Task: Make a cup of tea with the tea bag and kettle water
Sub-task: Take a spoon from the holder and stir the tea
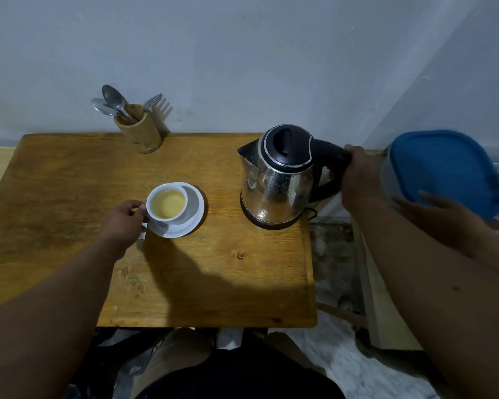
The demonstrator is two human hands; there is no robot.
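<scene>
A white cup (167, 204) holding pale yellow tea stands on a white saucer (195, 210) near the middle of the wooden table (69, 174). My left hand (124, 220) grips the cup's handle on its left side; a small white tag (143, 229) shows just below my fingers. The steel kettle (277, 180) with a black lid sits upright on its base at the table's right edge. My right hand (357, 180) is closed around the kettle's black handle. The tea bag itself is not visible in the liquid.
A wooden holder (139, 131) with spoons and forks stands at the table's back edge by the wall. To the right, another person's hand (432, 210) holds a blue-lidded container (444, 168) beside my right forearm. The floor drops away right of the table.
</scene>
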